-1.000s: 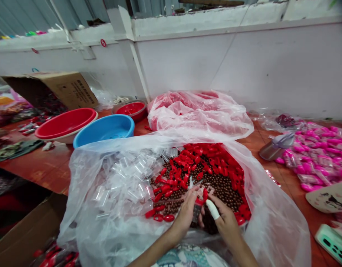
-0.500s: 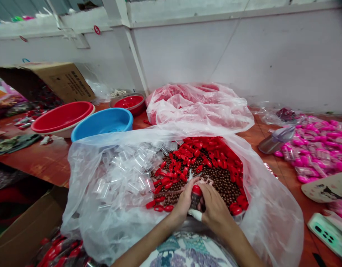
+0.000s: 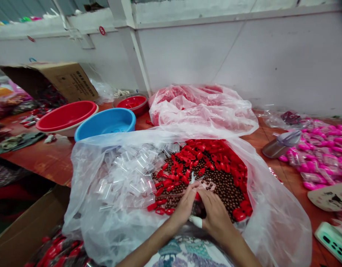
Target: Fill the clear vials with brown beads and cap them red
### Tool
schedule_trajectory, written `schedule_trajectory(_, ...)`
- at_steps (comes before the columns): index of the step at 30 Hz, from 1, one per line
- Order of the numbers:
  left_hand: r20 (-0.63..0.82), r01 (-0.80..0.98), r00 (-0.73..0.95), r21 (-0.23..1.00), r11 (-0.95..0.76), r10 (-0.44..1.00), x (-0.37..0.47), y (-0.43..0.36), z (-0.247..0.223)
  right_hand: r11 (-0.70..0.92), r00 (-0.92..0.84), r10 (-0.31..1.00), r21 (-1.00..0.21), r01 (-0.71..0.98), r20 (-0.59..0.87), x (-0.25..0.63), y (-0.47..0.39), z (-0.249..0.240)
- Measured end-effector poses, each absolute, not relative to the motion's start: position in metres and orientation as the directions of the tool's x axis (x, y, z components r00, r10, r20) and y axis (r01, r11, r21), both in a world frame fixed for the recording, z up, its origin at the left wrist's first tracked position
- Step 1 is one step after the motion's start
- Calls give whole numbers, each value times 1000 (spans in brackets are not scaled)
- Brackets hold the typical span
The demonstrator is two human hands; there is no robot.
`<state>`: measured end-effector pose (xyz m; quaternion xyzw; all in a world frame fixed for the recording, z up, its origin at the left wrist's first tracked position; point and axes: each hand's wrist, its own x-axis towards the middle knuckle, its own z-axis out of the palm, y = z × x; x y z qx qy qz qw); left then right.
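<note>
Between my two hands is a small clear tube with a red cap (image 3: 198, 197), dark inside and mostly covered by fingers. My left hand (image 3: 184, 206) wraps it from the left, fingertips meeting the other hand's over the cap. On its other side my right hand (image 3: 217, 208) is closed round it, with a white wrapping (image 3: 196, 221) on the thumb. Just beyond the hands lie brown beads (image 3: 228, 189) and loose red caps (image 3: 175, 174). To the left is a heap of clear plastic tubes (image 3: 129, 174), all on a sheet of translucent plastic (image 3: 282, 222).
Blue basin (image 3: 107, 124) and red basin (image 3: 66, 116) stand back left, near an open carton (image 3: 73, 81). A plastic bag of red pieces (image 3: 201, 107) lies behind. At right are a lidded cup (image 3: 280, 144), pink pieces (image 3: 324, 148) and a phone (image 3: 332, 241).
My fingers have closed further over the red cap, hiding more of the tube. The whole view has shifted slightly, so the surroundings appear a little further right.
</note>
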<state>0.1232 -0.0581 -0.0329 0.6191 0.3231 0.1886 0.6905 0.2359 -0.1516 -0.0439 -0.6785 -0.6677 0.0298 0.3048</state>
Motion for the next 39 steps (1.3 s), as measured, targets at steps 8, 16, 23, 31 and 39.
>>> schedule_trajectory(8,153,631,556,561,-536,817,80,33,-24,-117,153,987,-451,885,44,259,-164,-45)
schedule_trajectory(16,-1,821,558,147,-552,830,74,94,-35,-108,135,991,-504,857,18,262,-147,-42)
schedule_trajectory(23,8,798,581,191,-572,814,78,98,-29,-228,256,966,-348,909,38,288,-126,-40)
schedule_trajectory(31,-39,446,665,821,-355,746,119,34,-21,-155,166,986,-229,961,29,298,-75,-38)
schedule_trajectory(39,-158,467,710,835,-291,686,160,7,-44,-322,401,911,-451,833,90,303,-134,-36)
